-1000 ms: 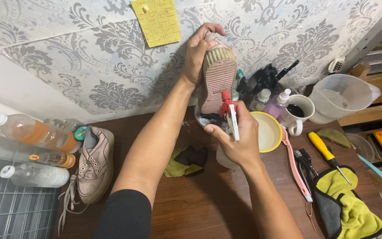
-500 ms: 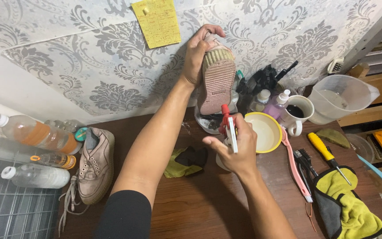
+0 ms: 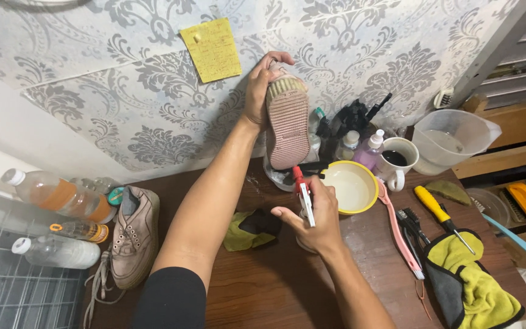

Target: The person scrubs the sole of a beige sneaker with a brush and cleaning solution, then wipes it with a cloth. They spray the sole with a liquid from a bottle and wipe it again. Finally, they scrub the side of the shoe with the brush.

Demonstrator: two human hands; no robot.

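- Left hand (image 3: 258,91) closed around shoe (image 3: 287,125), sole outward, raised above desk (image 3: 263,292).
- Right hand (image 3: 312,222) gripping spray bottle (image 3: 303,196), nozzle just below shoe heel, beside yellow bowl (image 3: 351,186).

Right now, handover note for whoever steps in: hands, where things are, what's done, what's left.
Left hand: holds a shoe up by its toe, sole facing the camera, in front of the patterned wall.
Right hand: grips a spray bottle with a red nozzle pointed up at the sole.
Nearby: yellow bowl beside the right hand; pink brush and yellow cloth to the right; second shoe lying on the wooden table at left.
Done: the sole's toe end looks soiled; whether it is wet cannot be told.
Left: likely spraying and scrubbing; the second shoe appears untouched.
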